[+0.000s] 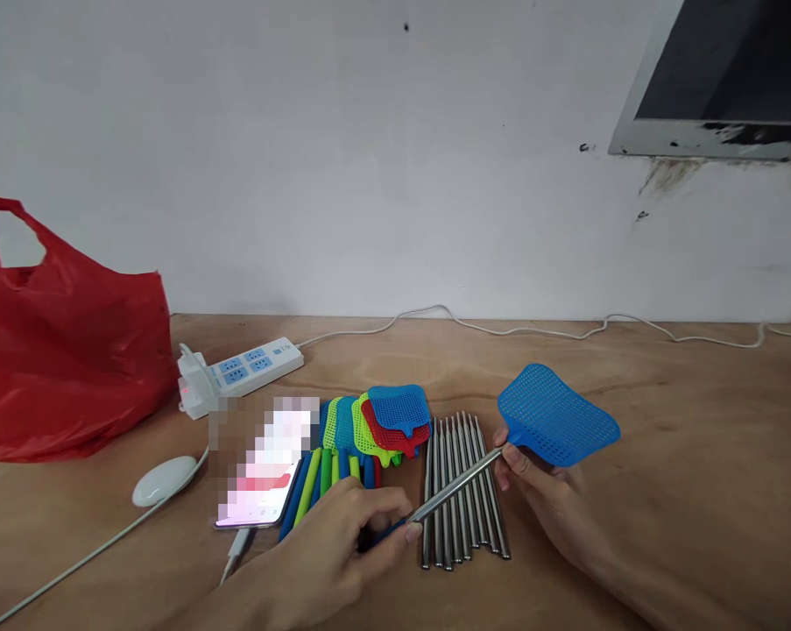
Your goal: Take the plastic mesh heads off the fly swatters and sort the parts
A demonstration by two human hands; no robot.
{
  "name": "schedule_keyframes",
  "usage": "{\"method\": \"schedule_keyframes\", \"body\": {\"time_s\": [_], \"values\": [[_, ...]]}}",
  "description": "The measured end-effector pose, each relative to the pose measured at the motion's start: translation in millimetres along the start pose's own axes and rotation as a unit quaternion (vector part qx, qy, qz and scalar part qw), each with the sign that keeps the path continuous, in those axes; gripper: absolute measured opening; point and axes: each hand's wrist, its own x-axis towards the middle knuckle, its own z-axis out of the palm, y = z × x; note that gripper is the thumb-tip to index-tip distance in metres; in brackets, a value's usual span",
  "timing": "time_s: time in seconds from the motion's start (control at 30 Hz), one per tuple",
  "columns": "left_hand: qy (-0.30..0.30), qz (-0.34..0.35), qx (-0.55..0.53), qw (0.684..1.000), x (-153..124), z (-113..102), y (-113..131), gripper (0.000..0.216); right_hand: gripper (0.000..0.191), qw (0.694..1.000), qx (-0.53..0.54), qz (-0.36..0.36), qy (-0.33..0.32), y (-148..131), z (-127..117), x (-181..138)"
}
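Observation:
A fly swatter with a blue mesh head (559,416) and a metal rod (457,484) is held slanting between my two hands. My left hand (342,543) is closed round its lower end, where a bit of dark blue handle shows. At the neck, where head meets rod, my right hand (533,478) pinches with thumb and fingers. Under the rod, several loose metal rods (441,526) lie side by side on the table. Behind my left hand are several coloured handles (309,486), partly covered by it. Loose mesh swatter heads (399,407) in blue, red and yellow-green overlap in a pile.
To the left, a lit phone (264,473) is plugged into a white cable (236,552). Beyond it stands a power strip (257,364) with a plug in it. A white oval object (165,480) and a red plastic bag (73,350) rest on the wooden table (697,456).

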Motion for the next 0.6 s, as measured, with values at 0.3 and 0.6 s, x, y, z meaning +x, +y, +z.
{"method": "schedule_keyframes", "body": {"time_s": [0.3,0.6], "values": [[-0.007,-0.023,-0.039,0.999,-2.0,-0.8,-16.1,0.032,0.03,1.0,0.003,0.017,0.005,-0.6,-2.8,3.6],[0.131,-0.03,0.03,0.99,-2.1,-0.2,-27.2,0.03,0.05,0.997,0.032,0.051,0.043,-5.3,-11.2,17.0]]}}
